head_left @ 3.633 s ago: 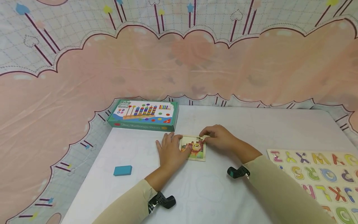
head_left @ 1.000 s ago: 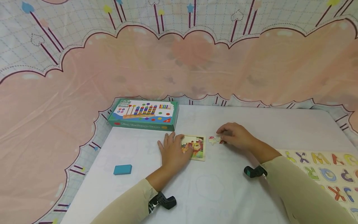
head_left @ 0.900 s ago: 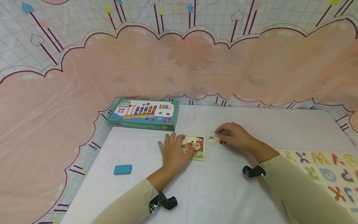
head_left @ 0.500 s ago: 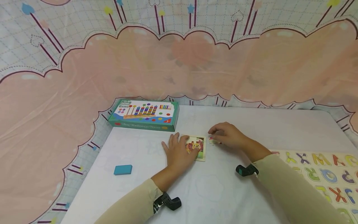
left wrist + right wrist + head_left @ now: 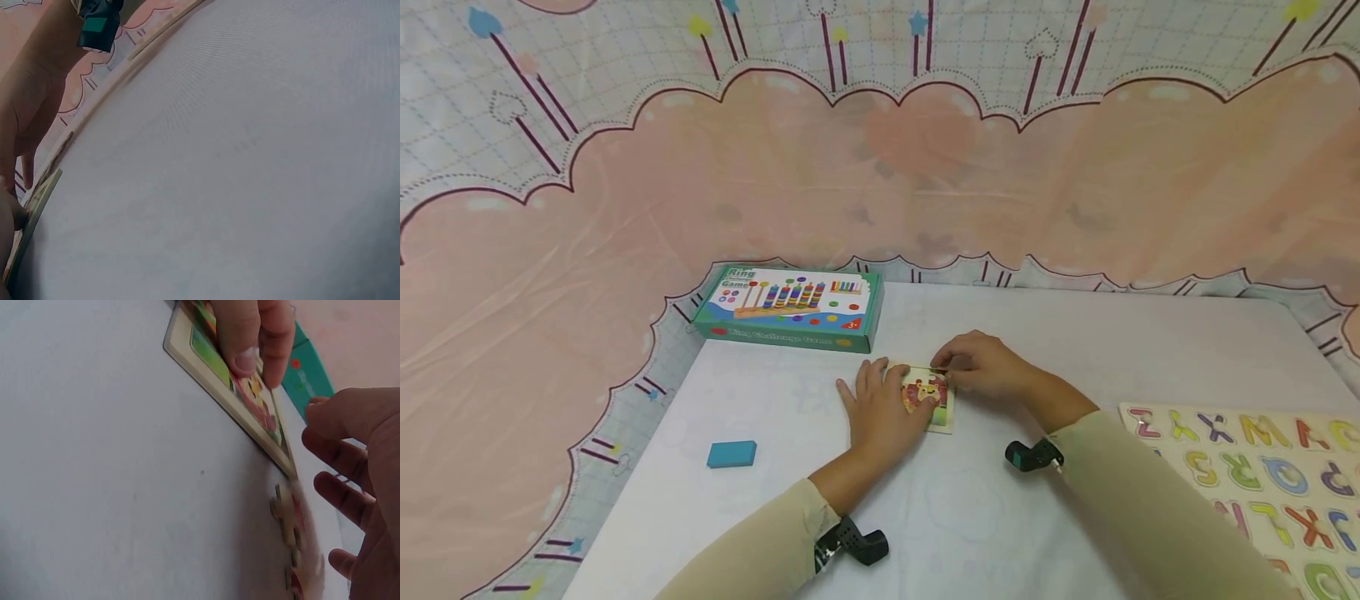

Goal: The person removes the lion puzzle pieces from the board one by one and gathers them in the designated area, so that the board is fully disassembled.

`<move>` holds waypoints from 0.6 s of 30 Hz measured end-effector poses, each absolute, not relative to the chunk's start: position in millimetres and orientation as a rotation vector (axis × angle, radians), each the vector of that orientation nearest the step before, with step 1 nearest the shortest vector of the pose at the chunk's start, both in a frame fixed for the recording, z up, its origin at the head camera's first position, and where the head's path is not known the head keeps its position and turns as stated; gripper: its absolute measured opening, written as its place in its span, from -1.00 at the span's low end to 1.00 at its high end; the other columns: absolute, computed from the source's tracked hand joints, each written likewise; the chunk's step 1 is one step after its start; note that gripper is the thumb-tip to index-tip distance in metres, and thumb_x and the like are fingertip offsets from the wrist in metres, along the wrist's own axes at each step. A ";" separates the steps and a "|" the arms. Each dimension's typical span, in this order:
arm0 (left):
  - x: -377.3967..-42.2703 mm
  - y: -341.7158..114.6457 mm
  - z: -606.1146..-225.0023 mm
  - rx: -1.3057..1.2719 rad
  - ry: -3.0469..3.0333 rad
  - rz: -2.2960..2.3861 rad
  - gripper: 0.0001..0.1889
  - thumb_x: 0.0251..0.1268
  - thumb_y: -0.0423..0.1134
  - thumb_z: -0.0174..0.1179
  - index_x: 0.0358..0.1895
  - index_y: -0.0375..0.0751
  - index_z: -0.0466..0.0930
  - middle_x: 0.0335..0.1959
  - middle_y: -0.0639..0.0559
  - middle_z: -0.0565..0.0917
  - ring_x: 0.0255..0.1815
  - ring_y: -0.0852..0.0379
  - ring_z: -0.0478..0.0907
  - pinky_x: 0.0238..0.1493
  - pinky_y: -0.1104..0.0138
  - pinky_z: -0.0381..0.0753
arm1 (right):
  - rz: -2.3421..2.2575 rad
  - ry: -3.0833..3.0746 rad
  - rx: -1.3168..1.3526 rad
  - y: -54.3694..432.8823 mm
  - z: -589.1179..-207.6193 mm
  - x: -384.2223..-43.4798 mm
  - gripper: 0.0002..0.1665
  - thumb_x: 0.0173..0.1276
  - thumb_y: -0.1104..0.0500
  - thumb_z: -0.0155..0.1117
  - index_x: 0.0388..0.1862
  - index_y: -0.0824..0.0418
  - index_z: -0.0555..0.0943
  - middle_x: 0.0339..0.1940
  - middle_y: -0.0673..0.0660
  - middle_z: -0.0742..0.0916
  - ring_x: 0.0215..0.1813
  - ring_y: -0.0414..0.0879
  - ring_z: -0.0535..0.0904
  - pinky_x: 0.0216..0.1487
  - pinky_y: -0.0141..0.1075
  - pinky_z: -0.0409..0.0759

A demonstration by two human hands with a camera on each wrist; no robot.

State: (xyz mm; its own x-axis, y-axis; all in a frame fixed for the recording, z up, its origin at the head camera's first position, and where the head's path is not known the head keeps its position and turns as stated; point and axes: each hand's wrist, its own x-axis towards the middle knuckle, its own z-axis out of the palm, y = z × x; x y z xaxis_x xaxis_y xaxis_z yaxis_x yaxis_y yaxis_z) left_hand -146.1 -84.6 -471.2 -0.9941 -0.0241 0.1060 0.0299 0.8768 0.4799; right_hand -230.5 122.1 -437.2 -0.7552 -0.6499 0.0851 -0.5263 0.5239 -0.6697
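Note:
A small wooden jigsaw puzzle (image 5: 942,430) with a cartoon animal picture lies on the white table. My left hand (image 5: 883,417) rests over its left side, fingers spread; the thumb (image 5: 240,353) and a finger press on the picture in the right wrist view. At the puzzle's upper right corner is my right hand (image 5: 988,367), thumb and index finger pinching a small puzzle piece (image 5: 940,370), mostly hidden by the fingertips. Loose puzzle pieces (image 5: 289,515) lie below the right hand, beside the puzzle frame. The left wrist view catches the puzzle frame (image 5: 37,219) edge-on.
A green ring game box (image 5: 786,308) stands behind and left of the puzzle. A blue block (image 5: 732,454) lies on the left of the table (image 5: 970,533). At the right is a board of colourful letters (image 5: 1213,454), partly under the right sleeve. A patterned cloth (image 5: 880,183) hangs behind.
My right hand has moved left from the loose pieces to the puzzle's upper right corner. My left hand has shifted slightly right on the puzzle, staying on it throughout.

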 end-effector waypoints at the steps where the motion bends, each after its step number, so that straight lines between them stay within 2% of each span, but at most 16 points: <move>1: -146.4 -84.4 -472.0 -0.004 -2.941 -0.746 -0.33 0.35 0.24 0.34 0.38 -0.06 0.55 0.54 -0.18 0.37 0.69 -0.30 0.07 0.54 -0.48 -0.29 | -1.031 2.585 -1.016 120.3 -437.9 -230.8 -0.74 0.44 0.29 0.39 0.06 0.11 0.79 0.02 -0.02 0.81 0.15 0.02 0.58 0.22 0.03 0.53; 5: -146.2 -83.5 -473.8 -0.013 -2.933 -0.739 -0.33 0.36 0.23 0.33 0.39 -0.07 0.54 0.54 -0.19 0.37 0.69 -0.30 0.07 0.55 -0.47 -0.28 | -0.988 2.595 -1.073 114.9 -439.6 -231.0 -0.77 0.45 0.29 0.41 0.02 0.10 0.81 0.01 -0.03 0.81 0.15 0.02 0.59 0.23 0.02 0.52; 11: -144.6 -83.2 -472.7 -0.017 -2.919 -0.743 -0.33 0.35 0.23 0.34 0.37 -0.09 0.54 0.53 -0.21 0.37 0.68 -0.32 0.08 0.54 -0.47 -0.27 | -0.961 2.602 -1.103 110.9 -440.6 -231.5 -0.78 0.41 0.28 0.44 -0.03 0.05 0.83 0.00 -0.06 0.81 0.03 -0.05 0.56 0.13 -0.05 0.45; 18: -143.8 -83.0 -473.0 -0.015 -2.907 -0.733 -0.34 0.33 0.23 0.36 0.35 -0.09 0.56 0.52 -0.21 0.39 0.67 -0.33 0.10 0.54 -0.48 -0.25 | -0.873 2.599 -1.026 107.9 -442.7 -232.8 -0.76 0.38 0.24 0.45 -0.07 -0.06 0.84 0.06 -0.08 0.77 0.14 -0.02 0.55 0.27 0.12 0.38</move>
